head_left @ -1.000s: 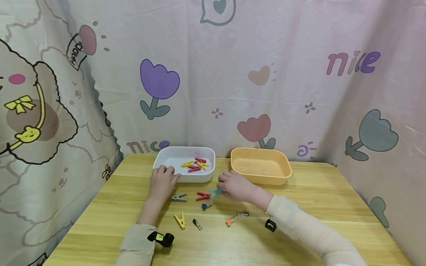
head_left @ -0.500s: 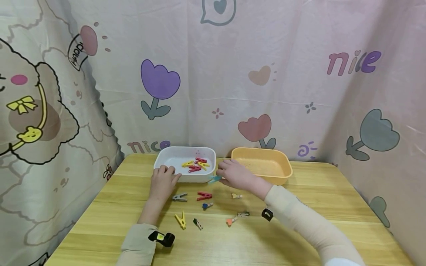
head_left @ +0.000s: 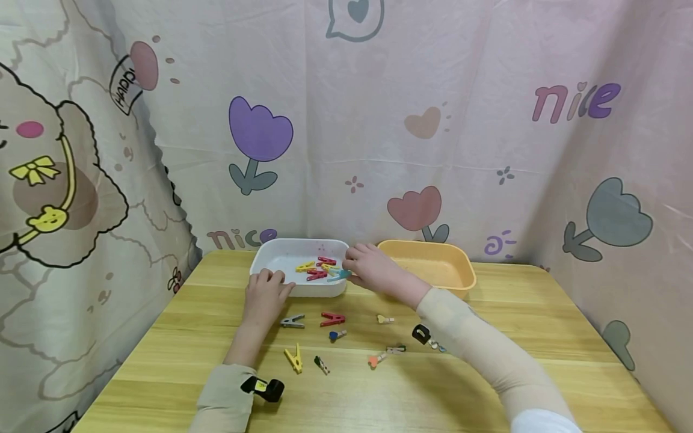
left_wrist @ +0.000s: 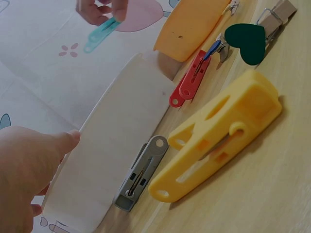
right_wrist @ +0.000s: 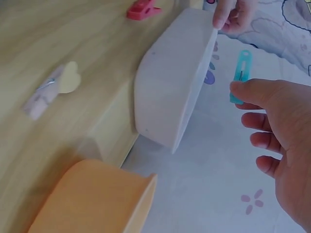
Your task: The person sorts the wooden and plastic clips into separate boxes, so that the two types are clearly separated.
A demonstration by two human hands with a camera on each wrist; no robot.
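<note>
My right hand (head_left: pixel 376 267) pinches a light-blue clothespin (right_wrist: pixel 244 65) between thumb and fingers, over the right end of the white basin (head_left: pixel 319 291). Inside that basin lie several red and yellow clothespins (head_left: pixel 316 275). At its front left rim my left hand (head_left: pixel 263 297) grips the edge, the thumb (left_wrist: pixel 70 141) along the rim and the other fingers partly hidden. On the table just in front are a grey clothespin (left_wrist: pixel 141 174), a red clothespin (head_left: pixel 332 319) and a yellow clothespin (left_wrist: pixel 218 141).
An orange basin (head_left: pixel 465 282) stands right of the white one, partly behind my right hand. Small wooden clips with heart shapes, blue (head_left: pixel 337 335), orange (head_left: pixel 375 361), cream (head_left: pixel 385 319) and green (left_wrist: pixel 248 43), lie about the wooden table (head_left: pixel 216 337). A printed curtain (head_left: pixel 346 120) hangs behind.
My right hand has lifted the light-blue clothespin from beside the red one on the table, up and away from me to above the white basin. My left hand has stayed at the rim.
</note>
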